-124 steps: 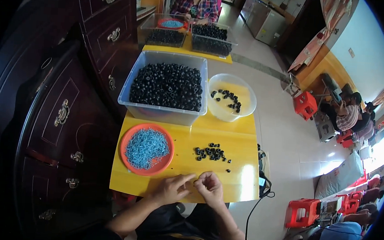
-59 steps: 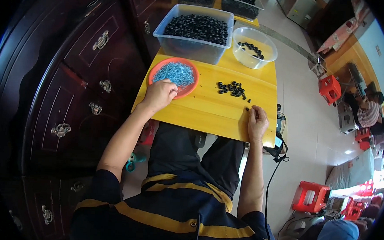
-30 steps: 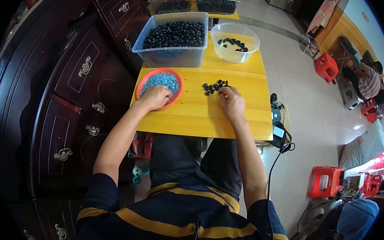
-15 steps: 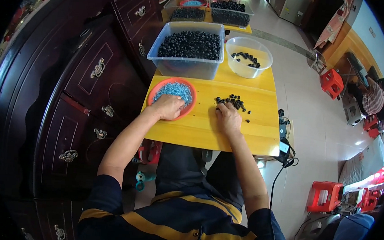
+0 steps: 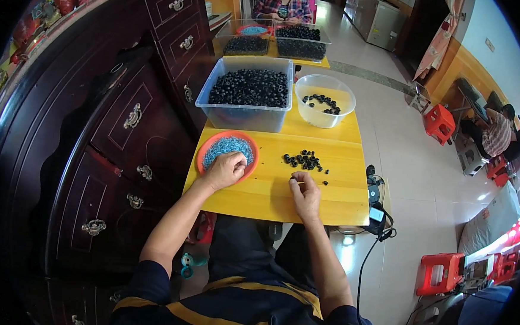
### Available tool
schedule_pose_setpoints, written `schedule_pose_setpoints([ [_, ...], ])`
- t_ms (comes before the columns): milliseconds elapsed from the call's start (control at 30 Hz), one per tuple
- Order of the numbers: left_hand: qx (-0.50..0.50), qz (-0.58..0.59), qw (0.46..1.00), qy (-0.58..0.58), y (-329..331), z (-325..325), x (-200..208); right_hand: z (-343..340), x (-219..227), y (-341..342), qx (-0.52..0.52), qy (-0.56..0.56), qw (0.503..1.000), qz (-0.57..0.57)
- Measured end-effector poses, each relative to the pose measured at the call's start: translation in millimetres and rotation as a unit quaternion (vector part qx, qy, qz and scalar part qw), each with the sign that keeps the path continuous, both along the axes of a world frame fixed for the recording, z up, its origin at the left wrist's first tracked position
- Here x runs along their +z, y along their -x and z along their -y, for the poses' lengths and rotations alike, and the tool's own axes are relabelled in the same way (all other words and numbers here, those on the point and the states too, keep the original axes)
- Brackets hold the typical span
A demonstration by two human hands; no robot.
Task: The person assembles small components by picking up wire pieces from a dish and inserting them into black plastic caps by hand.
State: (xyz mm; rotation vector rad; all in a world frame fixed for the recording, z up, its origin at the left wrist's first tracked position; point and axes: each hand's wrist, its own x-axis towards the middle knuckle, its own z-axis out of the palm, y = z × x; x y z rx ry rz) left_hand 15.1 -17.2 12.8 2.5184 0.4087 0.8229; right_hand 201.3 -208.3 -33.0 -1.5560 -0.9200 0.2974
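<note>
My left hand (image 5: 225, 170) is over the near right side of a shallow orange bowl (image 5: 202, 166). Its fingers are pinched together, and whatever they may hold is hidden. Many small, thin blue pieces (image 5: 225, 146) lie in the bowl; their kind is too fine to tell. To the right, my right hand (image 5: 306, 196) is just above the yellow table (image 5: 251, 204), thumb and fingers closed on a small black bead-like part (image 5: 295, 178). Right beyond it lies a loose pile of similar black parts (image 5: 305, 160), with a few strays at its right.
Behind the bowl stands a clear plastic bin (image 5: 245, 117) full of black parts. Beside it is a round clear tub (image 5: 324, 117) holding some. A dark wooden cabinet (image 5: 116, 171) borders the left. A person (image 5: 281, 6) sits at a farther table; a black cable (image 5: 362, 276) hangs at right.
The view has tilted up, so the table sits lower in the picture. My left hand has risen from among the blue pieces, and my right hand has drawn back from the black pile.
</note>
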Motion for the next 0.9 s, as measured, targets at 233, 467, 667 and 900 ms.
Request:
schedule_pose_setpoints([
  [233,-0.012,0.029,0.989,0.142,-21,49,3,12,7,18,0.120,0.016,0.969,-0.215],
  [467,-0.081,0.039,0.988,0.122,-35,94,11,24,22,17,0.204,0.023,0.904,-0.374],
  [667,-0.070,0.024,0.993,0.090,-38,106,16,30,20,8,0.208,0.078,0.910,-0.350],
  [900,-0.113,0.045,0.992,0.015,-42,111,26,33,16,0,0.259,0.084,0.888,-0.370],
])
